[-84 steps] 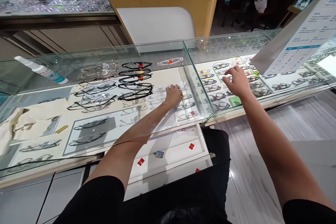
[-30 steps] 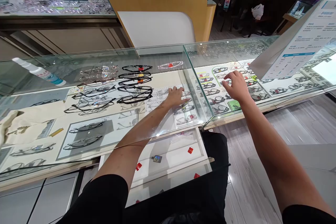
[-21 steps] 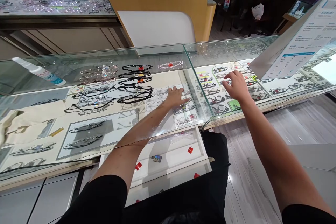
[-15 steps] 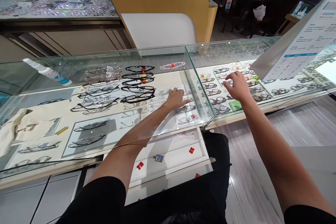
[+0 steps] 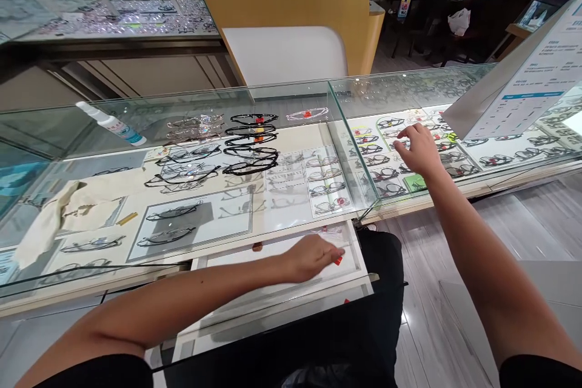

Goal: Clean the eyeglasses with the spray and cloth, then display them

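My left hand [image 5: 311, 257] is over the open white drawer [image 5: 218, 306], its fingers drawn together on a small red tag [image 5: 338, 260]. The tag is mostly covered by the fingertips. My right hand [image 5: 421, 148] is over the glass counter, empty, its fingers bent and apart. Left of it on the glass stands a row of black glasses frames [image 5: 251, 160], some with red or yellow tags. A pink glasses frame [image 5: 307, 114] lies behind. Several thin-rimmed glasses [image 5: 182, 176] are farther left.
A white spray bottle [image 5: 111, 124] and a cream cloth [image 5: 50, 218] are on the left of the counter. A folded paper sign [image 5: 513, 85] stands at right. Glasses on display [image 5: 327, 188] lie under the glass. A wooden cashier desk [image 5: 282, 6] is behind.
My left hand has come off the glass counter and down toward me to the red tag in the drawer. My right hand stays in place. The view has shifted slightly left.
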